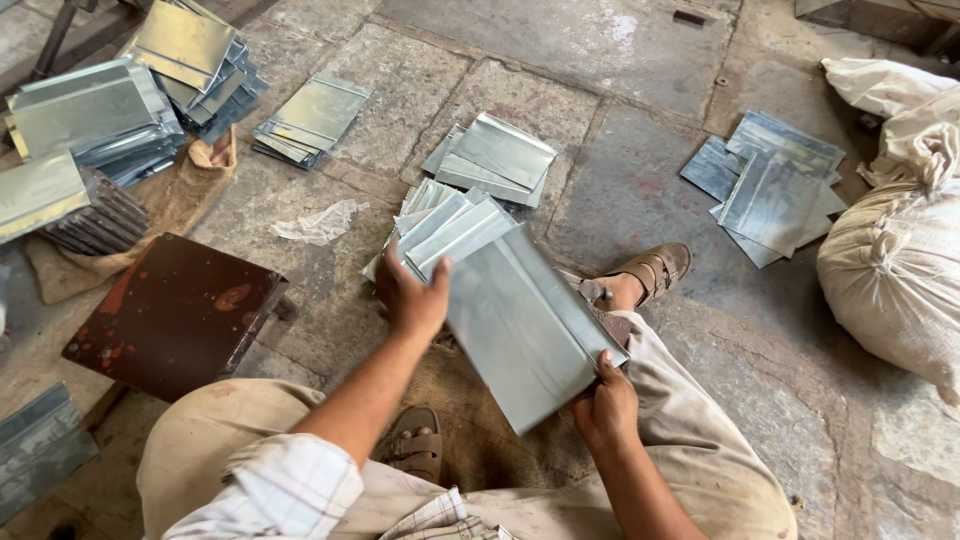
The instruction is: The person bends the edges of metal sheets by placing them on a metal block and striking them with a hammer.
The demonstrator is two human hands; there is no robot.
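Both hands grip one folded metal sheet (520,325) above the lap: left hand (410,300) closed on its top edge, right hand (603,408) pinching the lower corner. Mind sharp edges; keep it level.

A rusty brown metal plate (172,312) lies at nine o'clock on the stone floor (640,190). Above it, at ten to eleven o'clock, stacks of folded metal sheets (95,120) rest on burlap sacking (190,190), with a smaller stack (312,118) just beside them. A crumpled scrap of clear plastic (318,222) lies near the centre-left. At twelve o'clock sits another small pile of sheets (492,158). At two o'clock, flat grey sheets (772,185) are spread out, and at three o'clock stand bulging white sacks (895,260).
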